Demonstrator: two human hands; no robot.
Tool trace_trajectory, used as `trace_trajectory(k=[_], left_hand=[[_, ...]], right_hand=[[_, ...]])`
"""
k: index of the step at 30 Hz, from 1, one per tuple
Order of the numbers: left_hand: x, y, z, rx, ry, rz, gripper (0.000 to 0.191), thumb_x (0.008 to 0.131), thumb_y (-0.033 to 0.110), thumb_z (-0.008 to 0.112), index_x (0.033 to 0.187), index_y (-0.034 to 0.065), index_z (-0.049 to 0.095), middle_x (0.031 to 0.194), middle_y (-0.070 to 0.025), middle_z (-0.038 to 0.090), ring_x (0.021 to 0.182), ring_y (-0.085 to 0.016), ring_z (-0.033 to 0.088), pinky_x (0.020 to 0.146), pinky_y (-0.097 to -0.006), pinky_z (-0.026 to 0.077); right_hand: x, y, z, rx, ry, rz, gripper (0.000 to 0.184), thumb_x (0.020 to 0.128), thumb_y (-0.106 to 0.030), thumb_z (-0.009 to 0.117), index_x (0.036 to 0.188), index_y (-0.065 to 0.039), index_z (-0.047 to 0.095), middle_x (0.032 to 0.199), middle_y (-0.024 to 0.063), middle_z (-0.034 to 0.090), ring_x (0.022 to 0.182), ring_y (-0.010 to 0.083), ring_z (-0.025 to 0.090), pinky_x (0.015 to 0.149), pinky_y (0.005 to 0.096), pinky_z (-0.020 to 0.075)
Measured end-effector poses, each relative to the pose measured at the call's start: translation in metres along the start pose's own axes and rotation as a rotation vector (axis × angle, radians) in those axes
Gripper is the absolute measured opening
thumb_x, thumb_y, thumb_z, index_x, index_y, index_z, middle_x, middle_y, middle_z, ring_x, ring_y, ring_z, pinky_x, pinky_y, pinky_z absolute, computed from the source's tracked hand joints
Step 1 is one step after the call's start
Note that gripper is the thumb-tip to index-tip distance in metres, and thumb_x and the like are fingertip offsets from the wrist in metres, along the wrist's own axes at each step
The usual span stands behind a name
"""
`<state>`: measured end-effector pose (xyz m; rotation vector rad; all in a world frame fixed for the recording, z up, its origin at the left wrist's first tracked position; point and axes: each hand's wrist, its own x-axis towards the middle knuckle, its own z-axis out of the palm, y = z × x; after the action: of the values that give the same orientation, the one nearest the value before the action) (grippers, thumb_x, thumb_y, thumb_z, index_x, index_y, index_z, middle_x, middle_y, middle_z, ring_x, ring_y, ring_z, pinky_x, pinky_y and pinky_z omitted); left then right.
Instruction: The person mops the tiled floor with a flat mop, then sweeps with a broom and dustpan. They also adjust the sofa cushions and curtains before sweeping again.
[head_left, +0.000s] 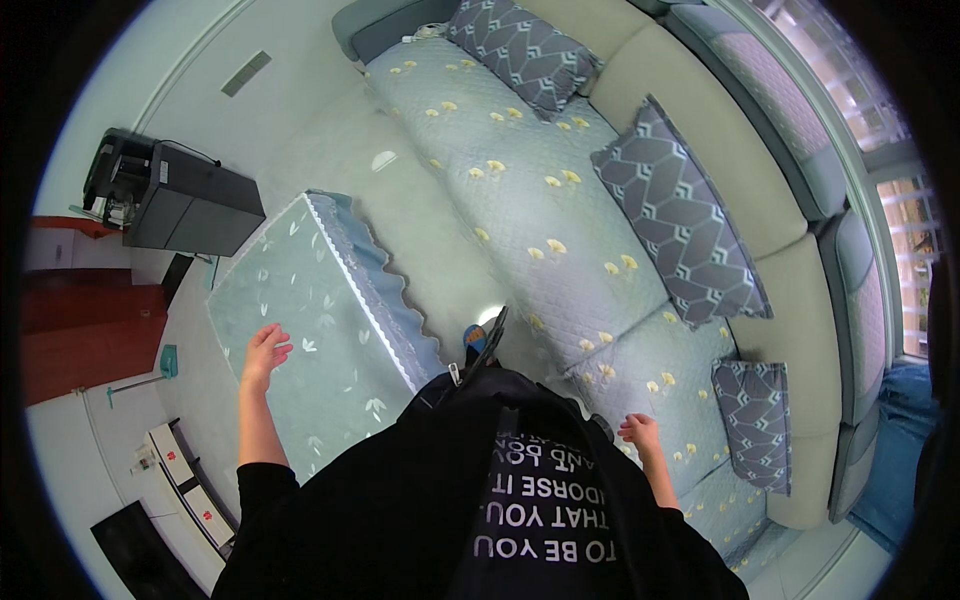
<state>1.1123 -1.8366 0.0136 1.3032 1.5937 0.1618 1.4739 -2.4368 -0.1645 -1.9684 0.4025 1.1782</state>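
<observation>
My left hand (266, 356) is raised over a table with a pale green leaf-print cloth (337, 322) edged in white lace and a blue ruffle. Its fingers are slightly apart and hold nothing. On the other side, my right hand (640, 431) hangs beside the sofa's quilted cover (510, 202), which carries yellow ginkgo-leaf prints. Its fingers are loosely bent, with nothing visible in them. I wear a black top (420, 510) bearing writing, and a dark strap-like piece (491, 341) with a zip pull near it sticks out at my front. One slippered foot (474, 337) shows beneath.
Grey patterned cushions (682, 217) lean along the beige sofa backrest (705, 127). A dark cabinet (199, 199) with a black appliance on top stands beyond the table. A low cabinet with red flower prints (191, 487) is at lower left. Pale floor (420, 225) runs between table and sofa.
</observation>
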Motion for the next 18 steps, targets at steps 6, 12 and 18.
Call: trace_trajectory(k=[6,12,18], left_hand=[[0.059,0.023,-0.023,-0.131,0.011,-0.019,0.041,0.081,0.031,0.057,0.112,0.0059,0.047,0.097,-0.0094,0.058,0.083,-0.019,0.058,0.069,-0.028,0.044],[0.091,0.053,-0.008,-0.166,-0.014,-0.052,0.043,0.08,0.031,0.058,0.112,0.0052,0.046,0.098,-0.0107,0.057,0.081,-0.021,0.059,0.067,-0.0294,0.046],[0.122,0.089,-0.032,-0.22,0.042,-0.051,0.047,0.081,0.032,0.057,0.116,0.0043,0.042,0.101,-0.0127,0.056,0.08,-0.022,0.059,0.065,-0.0303,0.046]], right_hand=[[0.02,-0.096,0.055,-0.063,-0.092,-0.133,0.025,0.082,-0.019,0.052,0.095,0.002,0.056,0.077,0.0101,0.061,0.061,0.0175,0.061,0.054,0.0258,0.047],[0.056,-0.125,0.055,-0.015,-0.041,0.006,0.023,0.08,-0.018,0.052,0.091,0.002,0.055,0.075,0.0122,0.06,0.06,0.0211,0.061,0.049,0.0294,0.0475],[0.1,-0.163,0.049,-0.057,0.08,0.13,0.022,0.079,-0.016,0.051,0.089,0.004,0.054,0.072,0.0131,0.059,0.057,0.0233,0.061,0.047,0.0319,0.0477]])
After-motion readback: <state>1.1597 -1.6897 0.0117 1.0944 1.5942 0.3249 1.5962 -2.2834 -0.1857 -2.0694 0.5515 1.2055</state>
